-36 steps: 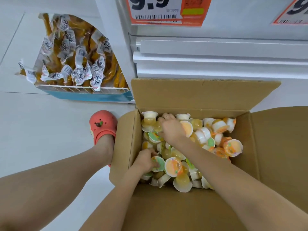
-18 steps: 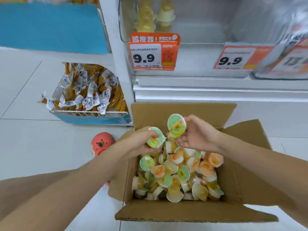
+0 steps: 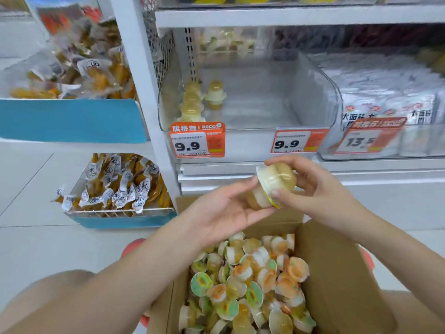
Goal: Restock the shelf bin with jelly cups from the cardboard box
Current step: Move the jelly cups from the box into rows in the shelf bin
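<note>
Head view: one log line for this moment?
phase: carry to bin | right hand: holds cups | left hand: supports cups | bin: nearly empty | box: full

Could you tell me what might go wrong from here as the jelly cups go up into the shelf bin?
1. The two jelly cups sit rim to rim between the left hand and right hand, the left one resting on nearly straight fingers; either could slip into the cardboard box.
2. The stacked jelly cups in the clear shelf bin stand in tall pairs, so a nudge while placing could topple them.
</note>
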The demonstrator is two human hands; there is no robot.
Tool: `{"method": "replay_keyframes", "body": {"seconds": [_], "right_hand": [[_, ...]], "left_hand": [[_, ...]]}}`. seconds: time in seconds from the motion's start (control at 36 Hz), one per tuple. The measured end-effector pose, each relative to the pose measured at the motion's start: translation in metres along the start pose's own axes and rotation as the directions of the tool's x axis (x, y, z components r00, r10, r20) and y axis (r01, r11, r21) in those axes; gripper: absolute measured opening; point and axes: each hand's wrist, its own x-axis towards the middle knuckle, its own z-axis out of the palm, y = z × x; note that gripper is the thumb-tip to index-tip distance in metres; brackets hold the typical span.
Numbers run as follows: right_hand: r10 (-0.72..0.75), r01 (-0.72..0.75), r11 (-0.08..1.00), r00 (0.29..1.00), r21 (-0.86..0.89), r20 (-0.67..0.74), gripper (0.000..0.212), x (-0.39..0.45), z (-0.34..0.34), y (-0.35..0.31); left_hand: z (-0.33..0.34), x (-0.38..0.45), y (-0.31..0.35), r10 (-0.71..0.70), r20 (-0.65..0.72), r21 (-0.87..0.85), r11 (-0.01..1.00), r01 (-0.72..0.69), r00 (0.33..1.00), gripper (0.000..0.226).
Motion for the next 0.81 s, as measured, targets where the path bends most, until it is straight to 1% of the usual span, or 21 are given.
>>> {"method": "replay_keyframes", "body": {"seconds": [0.06, 0.14, 0.22, 0.28, 0.31, 0.39, 0.5, 0.56, 0.64, 0.69, 0.75, 0.81], "right_hand": [[0.021, -0.02, 1.0, 0.999, -0.009, 0.033, 0.043, 0.001, -0.008, 0.0], [0.049, -0.047, 0.998, 0.995, -0.03, 0.083, 0.049, 0.004, -0.023, -0.003], [0.058, -0.058, 0.998, 0.988, -0.003, 0.142, 0.053, 0.007, -0.029, -0.005], [0.055, -0.051, 0.998, 0.984, -0.025, 0.167, 0.063, 0.009, -0.028, -0.006], [0.046, -0.037, 0.998, 0.986, -0.055, 0.159, 0.064, 0.01, -0.026, -0.006], [-0.002, 0.015, 0.992, 0.995, -0.122, 0.104, 0.063, 0.011, -0.018, -0.005], [-0.011, 0.029, 0.988, 0.993, -0.152, 0.119, 0.063, 0.01, -0.013, -0.004], [-0.007, 0.032, 0.982, 0.992, -0.188, 0.128, 0.063, 0.01, -0.012, -0.003], [-0.022, 0.048, 0.971, 0.993, -0.234, 0.113, 0.064, 0.01, -0.008, -0.003], [-0.029, 0.055, 0.967, 0.994, -0.248, 0.105, 0.063, 0.011, -0.005, -0.004], [-0.039, 0.064, 0.962, 0.994, -0.264, 0.099, 0.062, 0.014, -0.003, -0.007], [-0.029, 0.043, 0.968, 0.998, -0.248, 0.06, 0.062, 0.019, -0.001, -0.01]], "left_hand": [[0.002, 0.004, 0.0, 0.021, 0.04, 0.019, 1.0, -0.022, 0.999, 0.038], [0.005, 0.008, 0.003, 0.043, 0.123, 0.0, 0.999, -0.044, 0.991, 0.059], [0.007, 0.014, 0.005, 0.082, 0.106, 0.101, 0.991, -0.093, 0.991, 0.068], [0.006, 0.016, 0.006, 0.092, 0.095, 0.126, 0.987, -0.104, 0.991, 0.067], [0.006, 0.016, 0.007, 0.091, 0.095, 0.142, 0.984, -0.104, 0.991, 0.065], [0.004, 0.015, 0.01, 0.092, 0.081, 0.23, 0.967, -0.108, 0.992, 0.065], [-0.001, 0.009, 0.012, 0.084, 0.096, 0.281, 0.954, -0.109, 0.992, 0.066], [-0.001, 0.005, 0.011, 0.092, 0.08, 0.301, 0.947, -0.112, 0.993, 0.061], [-0.002, 0.0, 0.009, 0.104, 0.049, 0.312, 0.943, -0.115, 0.993, 0.044], [-0.003, -0.002, 0.01, 0.108, 0.035, 0.335, 0.935, -0.114, 0.994, 0.042], [-0.003, -0.005, 0.015, 0.115, 0.015, 0.436, 0.893, -0.11, 0.993, 0.046], [0.0, -0.01, 0.023, 0.134, -0.01, 0.594, 0.798, -0.102, 0.991, 0.051]]}}
